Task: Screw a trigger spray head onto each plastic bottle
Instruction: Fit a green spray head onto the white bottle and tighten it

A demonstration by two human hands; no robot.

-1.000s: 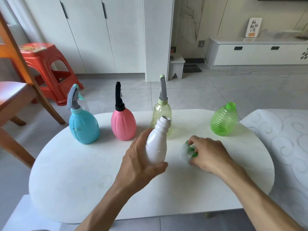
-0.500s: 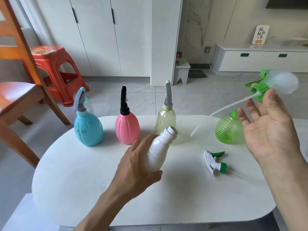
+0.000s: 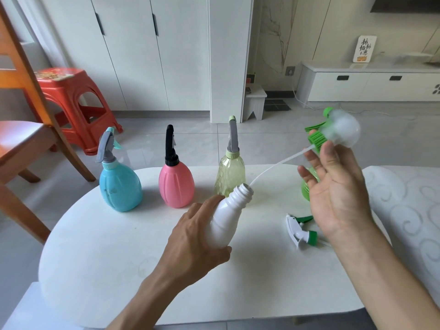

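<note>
My left hand (image 3: 192,244) grips a white plastic bottle (image 3: 228,217), tilted with its open threaded neck pointing up and right. My right hand (image 3: 338,191) holds up a clear and green trigger spray head (image 3: 333,129) at its fingertips, palm facing me. Its long white dip tube (image 3: 276,166) slants down with its tip at the white bottle's mouth. A second white and green spray head (image 3: 298,231) lies on the table below my right hand. A green ribbed bottle (image 3: 307,189) without a head stands mostly hidden behind that hand.
Blue (image 3: 119,184), pink (image 3: 176,184) and pale yellow (image 3: 229,175) bottles with spray heads fitted stand in a row at the back of the white oval table (image 3: 107,253). A wooden chair (image 3: 21,139) and red stool (image 3: 71,101) are at left, a patterned cushion (image 3: 404,210) at right.
My right hand picked a spray head up from the table and raised it to the upper right. The tube tip now reaches the white bottle's mouth. The left hand tilted the bottle.
</note>
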